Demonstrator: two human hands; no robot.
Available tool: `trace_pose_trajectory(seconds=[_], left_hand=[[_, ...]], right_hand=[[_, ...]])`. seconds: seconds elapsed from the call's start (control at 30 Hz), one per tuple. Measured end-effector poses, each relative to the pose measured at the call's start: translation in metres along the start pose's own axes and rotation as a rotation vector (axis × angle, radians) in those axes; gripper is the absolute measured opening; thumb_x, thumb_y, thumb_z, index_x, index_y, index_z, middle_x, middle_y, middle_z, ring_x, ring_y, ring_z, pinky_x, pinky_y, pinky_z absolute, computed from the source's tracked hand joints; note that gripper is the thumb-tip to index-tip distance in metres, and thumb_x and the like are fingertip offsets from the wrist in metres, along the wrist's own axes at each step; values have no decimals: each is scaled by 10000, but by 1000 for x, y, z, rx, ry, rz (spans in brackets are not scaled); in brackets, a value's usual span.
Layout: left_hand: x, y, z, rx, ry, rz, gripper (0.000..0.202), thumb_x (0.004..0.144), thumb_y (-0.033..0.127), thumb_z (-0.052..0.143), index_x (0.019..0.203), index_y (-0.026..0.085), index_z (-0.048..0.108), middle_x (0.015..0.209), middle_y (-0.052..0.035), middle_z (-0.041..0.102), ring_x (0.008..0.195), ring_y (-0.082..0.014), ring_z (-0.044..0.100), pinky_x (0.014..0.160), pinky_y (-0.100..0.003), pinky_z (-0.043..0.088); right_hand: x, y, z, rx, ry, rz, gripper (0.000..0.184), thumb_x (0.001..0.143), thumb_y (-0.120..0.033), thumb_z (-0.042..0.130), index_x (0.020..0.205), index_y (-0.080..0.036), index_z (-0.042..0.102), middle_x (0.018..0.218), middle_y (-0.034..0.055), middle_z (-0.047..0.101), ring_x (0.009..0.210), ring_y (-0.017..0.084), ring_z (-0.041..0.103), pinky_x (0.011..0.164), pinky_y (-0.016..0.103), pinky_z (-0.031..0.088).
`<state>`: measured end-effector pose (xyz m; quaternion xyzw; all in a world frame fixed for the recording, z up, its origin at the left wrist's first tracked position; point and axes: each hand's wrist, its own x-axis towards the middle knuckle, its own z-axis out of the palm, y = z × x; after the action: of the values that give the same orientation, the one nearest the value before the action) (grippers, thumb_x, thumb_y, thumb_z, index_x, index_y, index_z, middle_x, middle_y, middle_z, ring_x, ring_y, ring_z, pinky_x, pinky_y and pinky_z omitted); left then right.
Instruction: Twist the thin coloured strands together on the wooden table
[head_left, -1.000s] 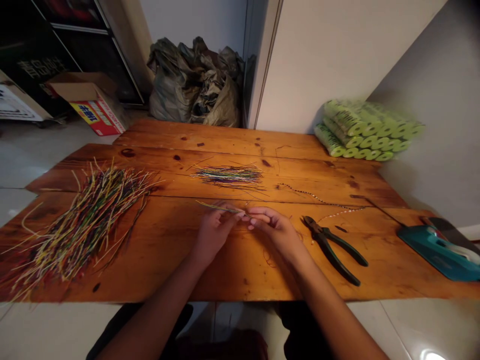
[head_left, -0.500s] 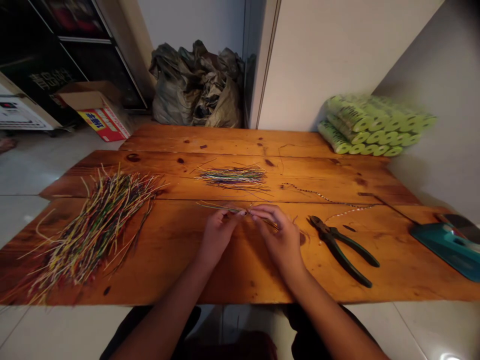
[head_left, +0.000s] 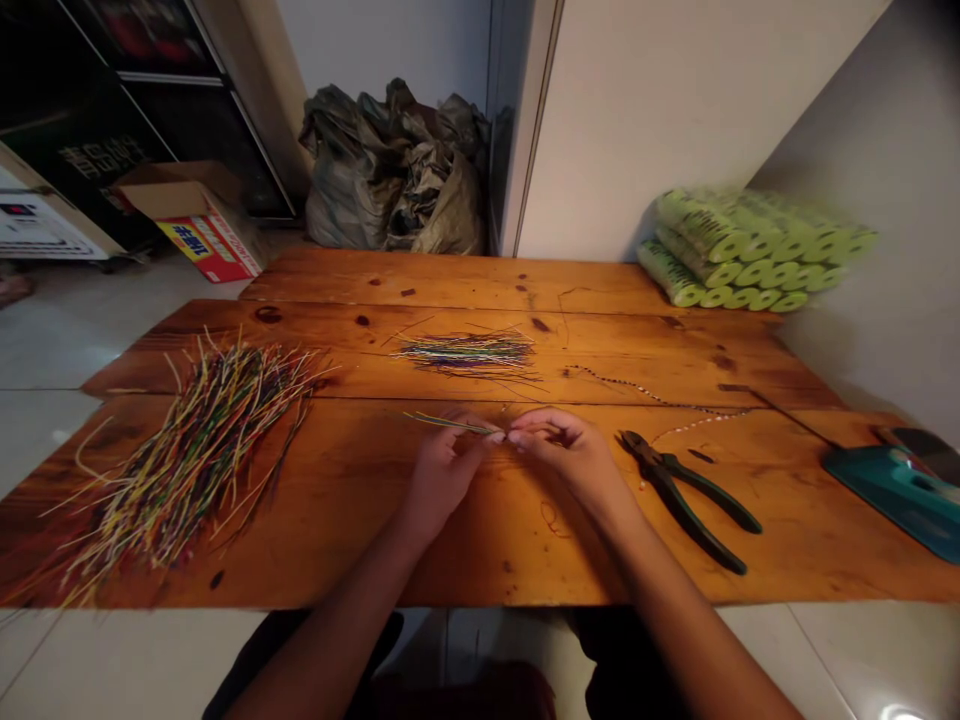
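My left hand (head_left: 448, 465) pinches a few thin coloured wires (head_left: 431, 419), whose loose ends stick out to the left past the knuckles. Close against it, my right hand (head_left: 566, 450) has thumb and fingers pressed together at the wires' right end; what exactly it grips is too small to make out. Beyond both hands lies a neat bundle of thin wires (head_left: 469, 350), laid side by side. A large loose pile of coloured wires (head_left: 202, 450) spreads over the table's left part. A thin reddish curl (head_left: 553, 518) rests on the wood below my right hand.
Pliers with dark green handles (head_left: 694, 500) lie at the right, beside a twisted cord (head_left: 645, 393). A teal tool (head_left: 896, 490) with a thin rod sits at the right edge. Green-wrapped rolls (head_left: 739, 250) are stacked behind; plastic bags (head_left: 394, 175) and a carton (head_left: 202, 225) stand beyond the wooden table (head_left: 345, 520).
My right hand has turned, its fingers curling in more. The wire ends at the left have drawn closer together. A reddish curl now shows on the table under my right hand.
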<state>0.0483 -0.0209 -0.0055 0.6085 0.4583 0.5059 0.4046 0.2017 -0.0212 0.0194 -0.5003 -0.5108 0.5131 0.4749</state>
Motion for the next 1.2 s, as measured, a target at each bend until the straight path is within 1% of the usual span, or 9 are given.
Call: trace_pose_trajectory(seconds=[0.23, 0.4, 0.47, 0.57, 0.7, 0.77, 0.87, 1.03, 1.2], left_hand=[[-1, -1, 2, 0, -14, 19, 87, 756, 254, 590, 702, 207, 639, 718, 4, 632, 733, -147, 565, 726, -260, 418], [-2, -2, 3, 31, -24, 55, 76, 755, 234, 591, 704, 203, 639, 718, 6, 625, 740, -146, 559, 727, -264, 418], [-2, -3, 3, 45, -17, 75, 70, 758, 225, 590, 709, 206, 636, 719, 9, 624, 743, -145, 556, 731, -267, 417], [-1, -4, 2, 64, 4, 95, 64, 761, 216, 592, 712, 210, 632, 718, 11, 628, 743, -145, 557, 730, -269, 416], [-1, -4, 0, 87, 17, 119, 63, 761, 197, 593, 714, 214, 630, 717, 11, 632, 747, -146, 560, 734, -275, 416], [-1, -4, 0, 87, 24, 128, 66, 760, 187, 592, 713, 215, 631, 717, 12, 632, 745, -145, 559, 736, -274, 414], [0, -4, 0, 69, 40, 123, 65, 753, 191, 596, 704, 213, 633, 714, 11, 630, 743, -146, 559, 735, -273, 414], [2, -4, 0, 2, 67, 66, 60, 743, 212, 600, 691, 204, 630, 709, 8, 615, 745, -147, 562, 737, -267, 417], [2, -5, 1, -81, 64, -14, 65, 734, 228, 605, 687, 193, 633, 711, 8, 627, 735, -139, 571, 733, -251, 420]], right_hand=[[-4, 2, -3, -292, -39, -52, 124, 629, -305, 699, 694, -206, 661, 626, -19, 665, 557, 127, 573, 532, 240, 424], [-7, 3, -2, -614, 59, -244, 59, 686, -265, 652, 716, -215, 647, 696, -1, 672, 631, 147, 590, 595, 260, 430], [-9, 2, -3, -676, 78, -289, 64, 694, -274, 649, 720, -217, 635, 708, 2, 667, 664, 156, 599, 624, 269, 431], [-8, 3, -5, -532, -25, -209, 95, 700, -294, 652, 737, -219, 607, 725, -1, 670, 691, 155, 616, 653, 271, 445], [-6, 5, -8, -126, -191, -17, 141, 711, -307, 644, 788, -215, 568, 795, 2, 679, 789, 150, 632, 739, 277, 457], [-5, 5, -9, 35, -219, 72, 156, 695, -290, 657, 785, -210, 558, 787, -8, 679, 788, 134, 632, 762, 269, 451], [-6, 4, -6, 213, -190, 156, 178, 656, -238, 685, 765, -204, 548, 759, -29, 682, 737, 104, 625, 764, 246, 442], [-8, 7, 1, 277, -100, 135, 156, 677, -205, 669, 778, -210, 550, 772, -33, 690, 752, 100, 618, 789, 246, 431], [-7, 12, 3, 102, -51, -50, 144, 700, -244, 661, 790, -220, 552, 826, -9, 685, 833, 143, 622, 795, 276, 438]])
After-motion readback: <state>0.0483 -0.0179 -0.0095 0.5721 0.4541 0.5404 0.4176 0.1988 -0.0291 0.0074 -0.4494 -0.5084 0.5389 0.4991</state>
